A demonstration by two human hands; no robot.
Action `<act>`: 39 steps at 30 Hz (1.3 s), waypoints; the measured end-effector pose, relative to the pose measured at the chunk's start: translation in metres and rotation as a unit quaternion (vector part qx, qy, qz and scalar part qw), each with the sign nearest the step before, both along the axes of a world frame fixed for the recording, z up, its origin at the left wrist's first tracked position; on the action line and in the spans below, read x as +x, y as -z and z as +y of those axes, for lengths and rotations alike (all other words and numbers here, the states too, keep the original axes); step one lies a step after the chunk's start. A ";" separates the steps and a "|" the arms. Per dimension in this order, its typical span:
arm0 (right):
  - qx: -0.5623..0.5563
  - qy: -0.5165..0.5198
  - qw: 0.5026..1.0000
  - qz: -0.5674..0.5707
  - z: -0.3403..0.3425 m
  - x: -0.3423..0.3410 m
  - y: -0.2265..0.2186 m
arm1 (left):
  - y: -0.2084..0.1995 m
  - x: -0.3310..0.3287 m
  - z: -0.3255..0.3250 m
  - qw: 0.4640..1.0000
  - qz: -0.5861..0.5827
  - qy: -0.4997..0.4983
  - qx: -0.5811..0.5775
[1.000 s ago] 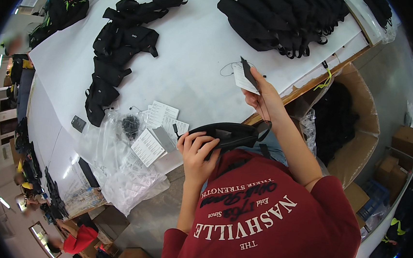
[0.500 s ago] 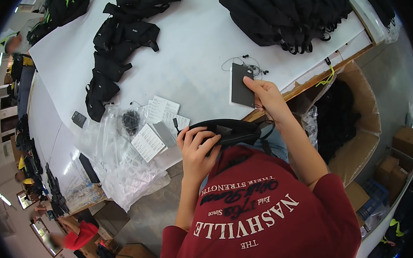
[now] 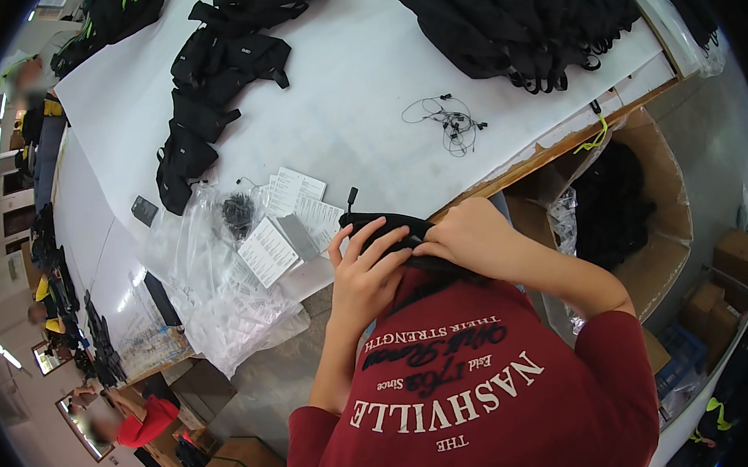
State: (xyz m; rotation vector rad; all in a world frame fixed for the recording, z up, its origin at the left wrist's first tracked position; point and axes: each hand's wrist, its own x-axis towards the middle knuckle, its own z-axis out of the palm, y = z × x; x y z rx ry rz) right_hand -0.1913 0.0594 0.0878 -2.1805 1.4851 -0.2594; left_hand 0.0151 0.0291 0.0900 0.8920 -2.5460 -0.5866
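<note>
Against my front, at the table's near edge, I hold a small black fabric bag. My left hand is closed around its near left side, fingers over the top edge. A black tab on a cord stands up from the bag beside that hand. My right hand is bent into the right side of the bag's opening; its fingertips are hidden, and I cannot make out what they grip. Printed white cards lie left of the bag. Thin black cord loops are on the table beyond my right hand.
A row of black bags runs along the left of the white table. More black bags are piled at the back right. Clear plastic hangs over the near edge. Right of the table stands a carton of black items.
My right hand has come down and left from above the table edge to the bag's opening. The dark flat card it held is out of sight. My left hand stays on the bag.
</note>
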 end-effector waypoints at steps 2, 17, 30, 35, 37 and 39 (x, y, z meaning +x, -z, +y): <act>0.010 0.037 0.995 -0.093 0.003 -0.005 0.000 | 0.000 0.002 0.001 1.000 0.000 -0.001 -0.007; 0.221 0.043 0.965 -0.134 -0.004 -0.028 -0.001 | 0.016 -0.002 -0.010 0.996 0.052 -0.018 0.072; 0.148 0.225 0.870 -0.412 -0.009 0.012 -0.003 | 0.053 -0.016 0.001 0.493 0.564 -0.201 0.631; 0.078 0.301 0.831 -0.462 -0.001 0.023 0.002 | 0.053 -0.022 -0.015 0.483 0.574 -0.248 0.613; 0.053 0.320 0.817 -0.477 0.002 0.027 0.000 | 0.053 -0.025 -0.015 0.465 0.575 -0.258 0.622; 0.031 0.344 0.809 -0.476 0.003 0.031 0.003 | 0.054 -0.025 -0.016 0.447 0.579 -0.257 0.631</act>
